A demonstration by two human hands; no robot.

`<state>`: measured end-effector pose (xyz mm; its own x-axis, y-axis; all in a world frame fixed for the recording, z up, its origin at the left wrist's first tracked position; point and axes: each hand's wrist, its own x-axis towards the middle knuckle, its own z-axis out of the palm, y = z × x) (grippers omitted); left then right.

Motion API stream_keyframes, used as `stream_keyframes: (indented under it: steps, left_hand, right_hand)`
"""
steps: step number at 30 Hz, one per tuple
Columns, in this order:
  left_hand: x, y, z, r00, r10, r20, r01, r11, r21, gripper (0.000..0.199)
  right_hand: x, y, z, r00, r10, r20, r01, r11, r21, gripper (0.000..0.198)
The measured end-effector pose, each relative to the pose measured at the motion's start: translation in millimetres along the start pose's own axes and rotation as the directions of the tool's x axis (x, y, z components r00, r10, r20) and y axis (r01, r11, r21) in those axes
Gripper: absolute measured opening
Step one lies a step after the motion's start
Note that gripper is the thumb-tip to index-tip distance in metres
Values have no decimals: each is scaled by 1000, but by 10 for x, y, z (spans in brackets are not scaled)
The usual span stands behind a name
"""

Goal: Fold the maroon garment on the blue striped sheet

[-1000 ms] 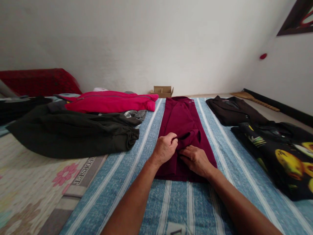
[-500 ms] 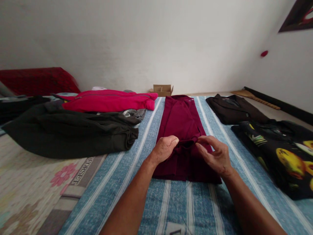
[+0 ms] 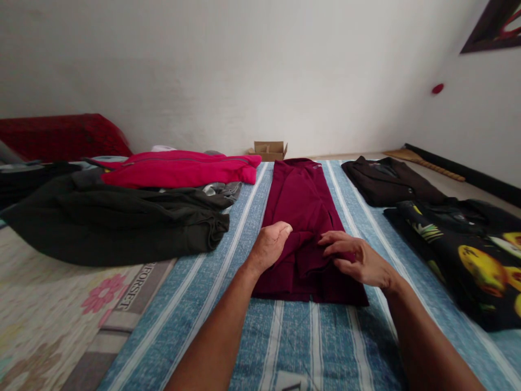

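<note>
A maroon garment [image 3: 299, 201] lies folded into a long strip on the striped blue bedspread [image 3: 228, 255], with a small pale mark near its far end. My left hand [image 3: 271, 244] is closed, thumb against the fingers, on a fold at the garment's left side. Over the right side is my right hand [image 3: 358, 258], its fingers bent and apart, the tips touching the loose fold of cloth. Creases run across the fabric between both hands. What lies under the left fingers is hidden.
To the left are a dark green garment [image 3: 130, 222] and a bright pink zipped one [image 3: 183, 167]. On the right sit a folded dark brown garment [image 3: 391, 182] and a black one with yellow fruit prints [image 3: 468, 255]. A cardboard box [image 3: 270, 151] stands by the wall.
My right hand has loosened its pinch and moved slightly down, its fingers now spread on the cloth. The raised fold with the dark opening has been laid flatter. My left hand shifted slightly left.
</note>
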<state>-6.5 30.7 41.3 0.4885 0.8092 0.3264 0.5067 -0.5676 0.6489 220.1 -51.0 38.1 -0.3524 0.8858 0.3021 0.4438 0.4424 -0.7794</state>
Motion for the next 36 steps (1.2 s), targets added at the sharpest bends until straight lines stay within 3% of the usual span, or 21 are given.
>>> stream_keyframes:
  steps: [4, 7, 11, 15, 21, 26, 32, 36]
  left_hand:
    - [11, -25, -8, 998, -29, -47, 27, 999, -47, 31]
    - [16, -5, -18, 995, -53, -81, 46, 995, -88, 31]
    - [23, 28, -36, 991, -73, -112, 60, 992, -109, 29]
    - [30, 22, -36, 985, -99, -144, 78, 987, -143, 30]
    - [31, 2, -35, 977, -103, -186, 75, 986, -149, 28]
    - [41, -21, -70, 950, -122, -288, 77, 984, -162, 28]
    - [27, 10, -66, 950, -83, -302, 45, 990, -133, 27]
    - [14, 93, -69, 951, -49, -305, 14, 993, -116, 26]
  right_hand:
    - [18, -13, 4, 990, 51, 129, -48, 999, -25, 21]
    - [47, -8, 68, 993, 93, 71, -77, 977, -197, 21]
    - [139, -17, 213, 999, 40, -7, -38, 860, -509, 17]
    - [294, -66, 358, 994, -38, 100, 96, 727, -680, 19]
    - [517, -131, 448, 950, 23, 310, 228, 624, -747, 18]
    - [636, -113, 451, 936, 131, 327, 200, 568, -798, 27]
    - [757, -11, 483, 896, 171, 410, 273, 516, -812, 29]
    - [717, 61, 456, 930, 130, 345, 220, 557, -801, 27]
